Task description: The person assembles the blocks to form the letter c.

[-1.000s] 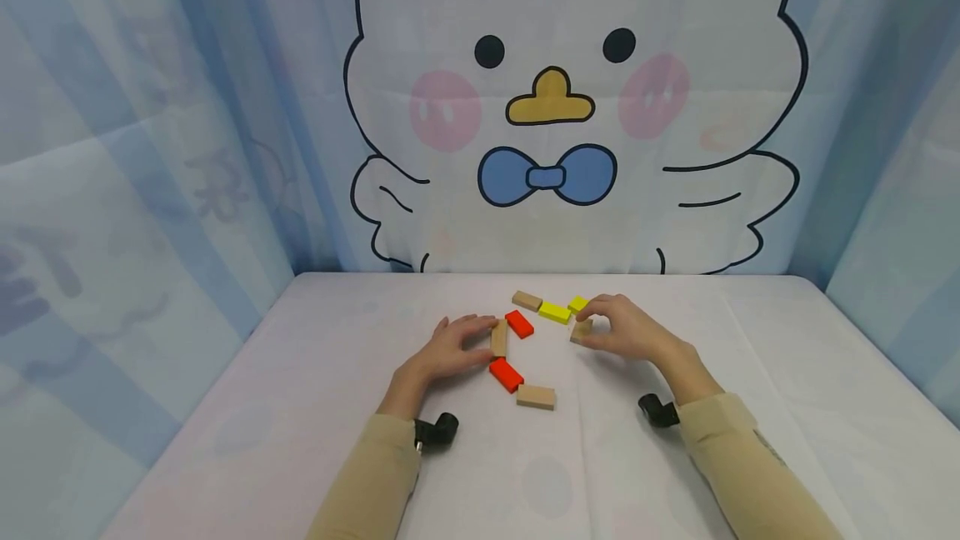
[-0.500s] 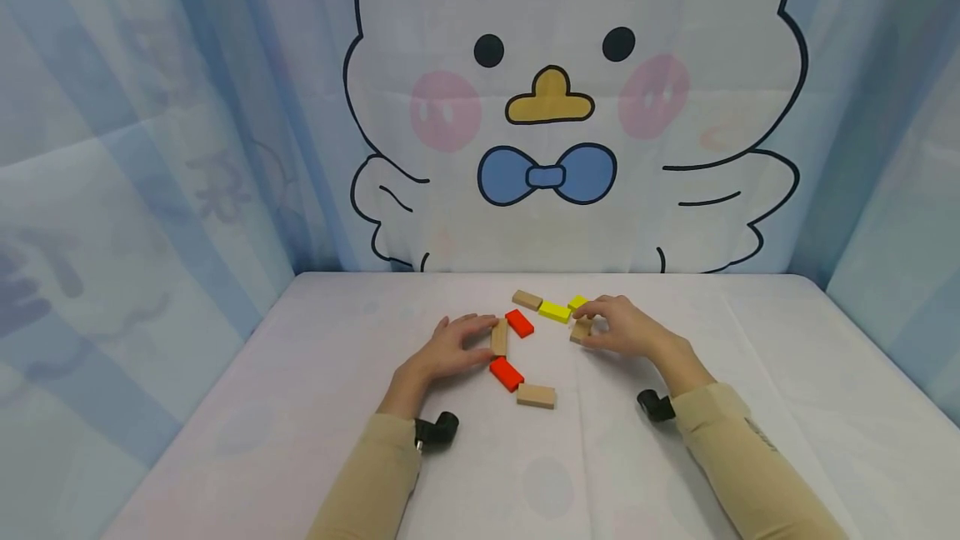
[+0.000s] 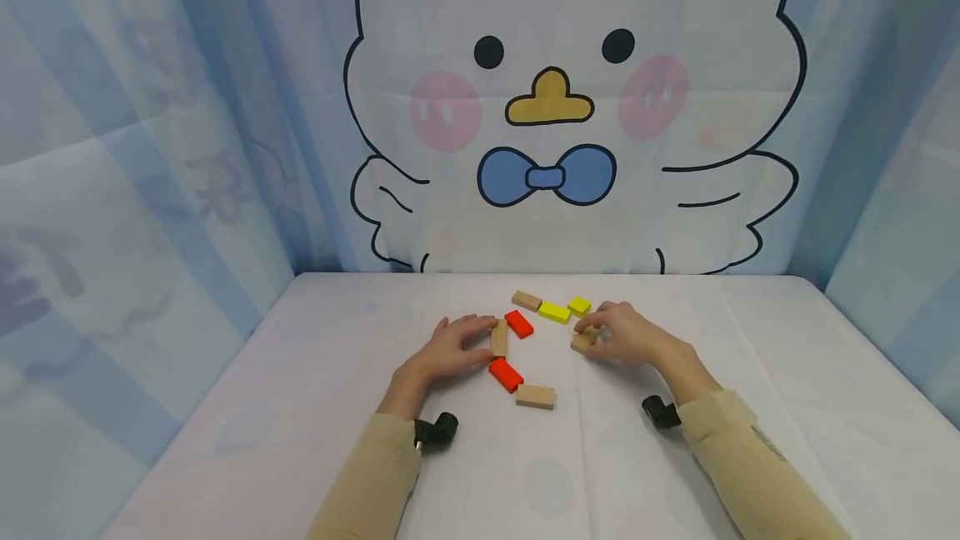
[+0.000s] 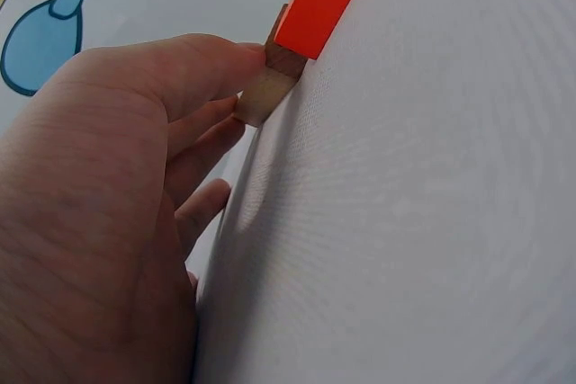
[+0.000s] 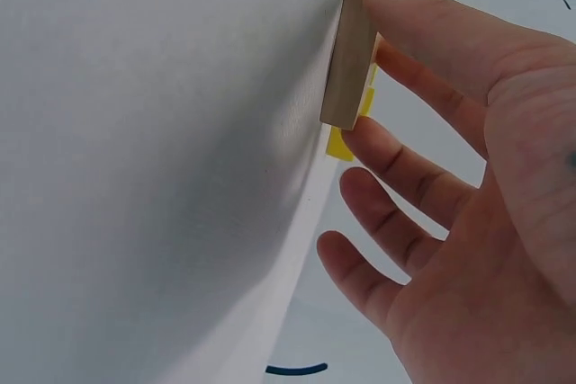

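Note:
My left hand (image 3: 447,348) grips a plain wooden block (image 3: 498,340) by its two ends, thumb at the near end and fingertips at the far end. In the left wrist view, that thumb lies against the wooden block (image 4: 263,96) with a red block (image 4: 326,2) just beyond. On the other side, my right hand (image 3: 632,333) pinches a second plain wooden block (image 3: 582,342) low over the tabletop. Seen from the right wrist, the thumb is on one end of this wooden block (image 5: 349,60) and a fingertip meets the other; two fingers stay spread away from it.
Red blocks lie beyond (image 3: 519,324) and nearer than the left-hand block, one a red block (image 3: 506,375) beside a wooden block (image 3: 535,397). At the back are a wooden block (image 3: 527,300) and two yellow blocks, including a yellow block (image 3: 554,312). A curtain (image 3: 547,232) hangs behind the table.
My right hand has shifted slightly toward me with its wooden block, away from the right yellow block, which now shows more fully. The left hand keeps its place.

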